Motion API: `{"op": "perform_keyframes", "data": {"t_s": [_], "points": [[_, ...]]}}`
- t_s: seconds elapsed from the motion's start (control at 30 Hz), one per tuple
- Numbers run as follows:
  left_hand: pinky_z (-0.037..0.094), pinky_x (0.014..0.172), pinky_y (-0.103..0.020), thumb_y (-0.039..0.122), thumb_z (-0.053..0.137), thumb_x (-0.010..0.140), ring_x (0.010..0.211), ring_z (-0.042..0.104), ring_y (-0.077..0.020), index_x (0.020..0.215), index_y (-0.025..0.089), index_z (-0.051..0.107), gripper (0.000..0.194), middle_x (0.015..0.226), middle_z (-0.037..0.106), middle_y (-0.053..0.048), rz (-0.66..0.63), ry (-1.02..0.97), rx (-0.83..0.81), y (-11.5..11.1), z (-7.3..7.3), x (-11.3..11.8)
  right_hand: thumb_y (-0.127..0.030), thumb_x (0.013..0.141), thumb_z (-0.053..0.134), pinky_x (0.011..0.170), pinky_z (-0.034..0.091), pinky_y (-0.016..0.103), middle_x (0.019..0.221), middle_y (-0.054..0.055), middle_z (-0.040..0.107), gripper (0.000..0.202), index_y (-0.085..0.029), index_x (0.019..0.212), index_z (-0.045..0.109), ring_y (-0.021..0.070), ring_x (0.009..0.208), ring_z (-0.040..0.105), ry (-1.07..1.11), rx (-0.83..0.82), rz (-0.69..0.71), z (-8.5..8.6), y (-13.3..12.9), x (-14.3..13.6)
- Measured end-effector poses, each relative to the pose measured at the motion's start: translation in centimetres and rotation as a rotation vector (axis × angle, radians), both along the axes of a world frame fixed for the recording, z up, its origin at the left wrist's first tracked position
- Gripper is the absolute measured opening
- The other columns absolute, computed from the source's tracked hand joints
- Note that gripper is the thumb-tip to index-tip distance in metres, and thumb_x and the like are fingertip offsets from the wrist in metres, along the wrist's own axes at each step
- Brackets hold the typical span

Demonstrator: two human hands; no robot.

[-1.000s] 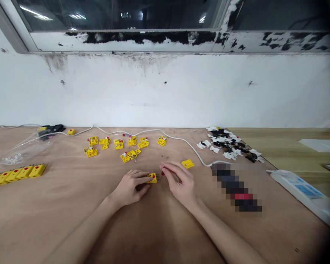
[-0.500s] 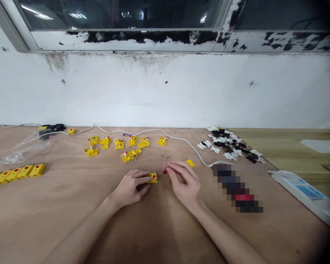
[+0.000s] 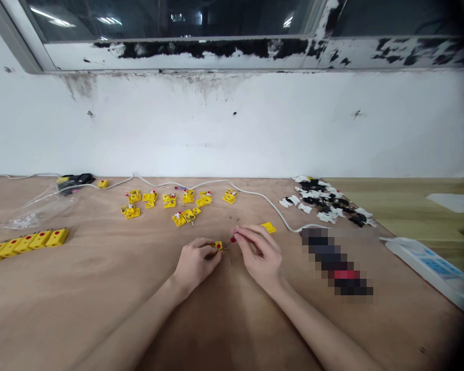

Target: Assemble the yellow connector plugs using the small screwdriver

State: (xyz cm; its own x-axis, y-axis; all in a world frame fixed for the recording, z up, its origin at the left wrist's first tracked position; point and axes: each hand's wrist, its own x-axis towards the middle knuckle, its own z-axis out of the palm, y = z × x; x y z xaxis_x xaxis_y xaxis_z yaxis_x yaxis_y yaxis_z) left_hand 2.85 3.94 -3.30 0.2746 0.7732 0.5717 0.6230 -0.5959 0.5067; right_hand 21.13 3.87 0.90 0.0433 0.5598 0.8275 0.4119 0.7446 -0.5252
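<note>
My left hand point(image 3: 196, 262) pinches a small yellow plug point(image 3: 217, 246) between thumb and fingers, low over the wooden table. A red dot marks the plug's face, and thin metal pins point right from it. My right hand point(image 3: 261, 255) is closed around a slim screwdriver point(image 3: 233, 239) with a red part at the fingertips. Its thin shaft slants down toward the plug; whether the tip touches is too small to tell. Just behind my right hand lies a loose yellow cover point(image 3: 269, 227).
Several opened yellow plug halves point(image 3: 188, 196) lie toward the wall. A row of closed yellow plugs point(image 3: 30, 242) stands at left, near a clear plastic bag point(image 3: 42, 208). Black and white pieces point(image 3: 320, 198) are heaped at back right. A white cable point(image 3: 255, 194) runs to a power strip point(image 3: 425, 263).
My left hand has shifted slightly right and curled from lying over the yellow plug to pinching it. The plug has turned a little. My right hand stays nearly still with the screwdriver.
</note>
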Motion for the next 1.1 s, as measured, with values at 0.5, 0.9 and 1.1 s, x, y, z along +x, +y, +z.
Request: {"op": "perform_keyframes", "data": {"t_s": [0.5, 0.9, 1.1], "points": [[0.064, 0.082, -0.032, 0.022, 0.069, 0.085, 0.085, 0.076, -0.0180, 0.088, 0.024, 0.080, 0.012, 0.099, 0.078, -0.003, -0.053, -0.047, -0.056, 0.03, -0.43, -0.40, -0.009, 0.091, 0.064, 0.080, 0.061, 0.037, 0.102, 0.006, 0.073, 0.029, -0.028, 0.112, 0.073, 0.0210, 0.091, 0.071, -0.038, -0.002, 0.025, 0.43, 0.34, -0.11], [0.063, 0.082, -0.030, 0.022, 0.071, 0.085, 0.085, 0.075, -0.0174, 0.089, 0.025, 0.080, 0.010, 0.099, 0.078, -0.002, -0.058, -0.116, -0.121, 0.16, -0.21, -0.47, -0.007, 0.090, 0.065, 0.080, 0.061, 0.037, 0.102, 0.006, 0.073, 0.030, -0.027, 0.111, 0.073, 0.0202, 0.091, 0.071, -0.052, 0.018, 0.014, 0.36, 0.46, -0.03], [0.062, 0.083, -0.029, 0.020, 0.073, 0.084, 0.087, 0.075, -0.0175, 0.089, 0.026, 0.080, 0.010, 0.099, 0.078, -0.002, -0.057, -0.122, -0.133, 0.14, -0.15, -0.47, -0.003, 0.088, 0.065, 0.083, 0.059, 0.037, 0.102, 0.005, 0.073, 0.036, -0.028, 0.112, 0.073, 0.0196, 0.093, 0.070, -0.055, 0.032, 0.008, 0.55, 0.50, 0.00]]}}
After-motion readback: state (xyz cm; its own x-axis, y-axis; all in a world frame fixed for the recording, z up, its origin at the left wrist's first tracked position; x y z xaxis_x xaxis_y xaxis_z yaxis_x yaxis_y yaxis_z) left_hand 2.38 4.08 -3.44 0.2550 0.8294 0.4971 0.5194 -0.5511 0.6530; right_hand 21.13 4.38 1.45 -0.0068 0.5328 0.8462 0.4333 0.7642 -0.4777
